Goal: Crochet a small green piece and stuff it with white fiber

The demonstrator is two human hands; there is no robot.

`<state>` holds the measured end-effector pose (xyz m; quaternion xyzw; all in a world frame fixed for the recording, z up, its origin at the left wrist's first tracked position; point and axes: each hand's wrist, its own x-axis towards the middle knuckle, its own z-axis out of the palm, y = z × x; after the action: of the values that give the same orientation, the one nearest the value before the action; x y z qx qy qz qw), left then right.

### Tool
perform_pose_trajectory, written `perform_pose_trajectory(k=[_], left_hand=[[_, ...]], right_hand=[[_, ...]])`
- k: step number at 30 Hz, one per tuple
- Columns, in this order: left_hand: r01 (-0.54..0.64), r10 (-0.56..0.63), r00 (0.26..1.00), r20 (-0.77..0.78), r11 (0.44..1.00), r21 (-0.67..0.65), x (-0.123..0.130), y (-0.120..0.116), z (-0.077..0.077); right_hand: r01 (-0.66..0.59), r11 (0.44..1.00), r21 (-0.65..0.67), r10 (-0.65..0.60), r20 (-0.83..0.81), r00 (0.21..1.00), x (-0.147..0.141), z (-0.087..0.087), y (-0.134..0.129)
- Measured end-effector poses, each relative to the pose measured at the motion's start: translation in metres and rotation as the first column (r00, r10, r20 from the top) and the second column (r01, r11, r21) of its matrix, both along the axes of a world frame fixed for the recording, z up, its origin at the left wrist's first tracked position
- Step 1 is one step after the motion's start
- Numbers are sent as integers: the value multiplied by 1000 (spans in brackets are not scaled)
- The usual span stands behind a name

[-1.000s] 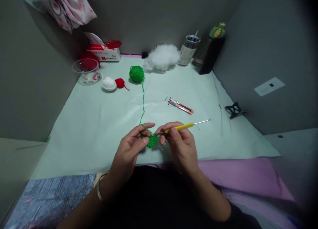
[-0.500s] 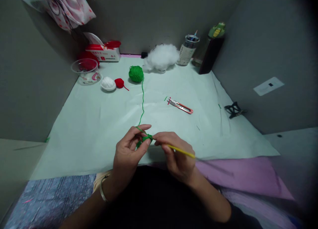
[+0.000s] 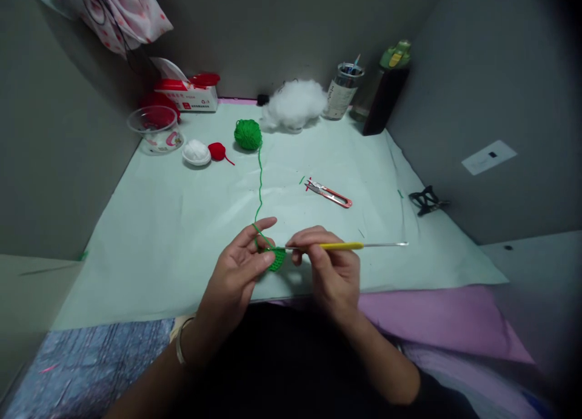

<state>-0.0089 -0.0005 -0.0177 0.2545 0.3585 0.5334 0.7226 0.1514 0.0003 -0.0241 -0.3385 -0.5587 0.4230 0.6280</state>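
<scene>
My left hand (image 3: 239,267) pinches a small green crocheted piece (image 3: 276,260) between thumb and fingers, with green yarn looped over its raised index finger. That strand runs up the table to a green yarn ball (image 3: 248,134). In my right hand (image 3: 331,267) is a crochet hook with a yellow handle (image 3: 343,246), held roughly level. The hook's left end meets the top edge of the green piece; its tip is too small to make out. Its other metal end points right.
Orange-handled snips (image 3: 330,194) lie beyond my hands. Farther back are white yarn (image 3: 197,152), red yarn (image 3: 217,151), a plastic tub (image 3: 159,134), a tissue box (image 3: 195,97), white stuffing (image 3: 297,103), a pen jar (image 3: 340,94) and a bottle (image 3: 386,94). A black clip (image 3: 426,201) sits right.
The hook has swung from slanting down to nearly level, and its right metal end now shows. The green piece has turned, showing more of its face below my left thumb.
</scene>
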Motion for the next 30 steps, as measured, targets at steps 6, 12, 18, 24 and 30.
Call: perform_pose_trajectory(k=[6,12,18,24,30], left_hand=[[-54,62,990,-130,996,65,7,-5,-3],[69,-52,993,107,985,-161,4,1,-1],[-21,20,999,-25,999,-42,3,0,-1],[79,-62,974,-219,995,67,3,-5,-2],[52,-22,955,-296,994,96,-5,-4,0]], right_hand=[[41,985,167,-89,293,952,-1,-5,-3],[57,938,343,-215,443,870,5,-3,-8],[-6,999,-52,5,-13,1000,-1,1,0],[-42,984,-176,30,-70,997,-1,-4,6],[-130,962,-241,95,-152,984,1,1,10]])
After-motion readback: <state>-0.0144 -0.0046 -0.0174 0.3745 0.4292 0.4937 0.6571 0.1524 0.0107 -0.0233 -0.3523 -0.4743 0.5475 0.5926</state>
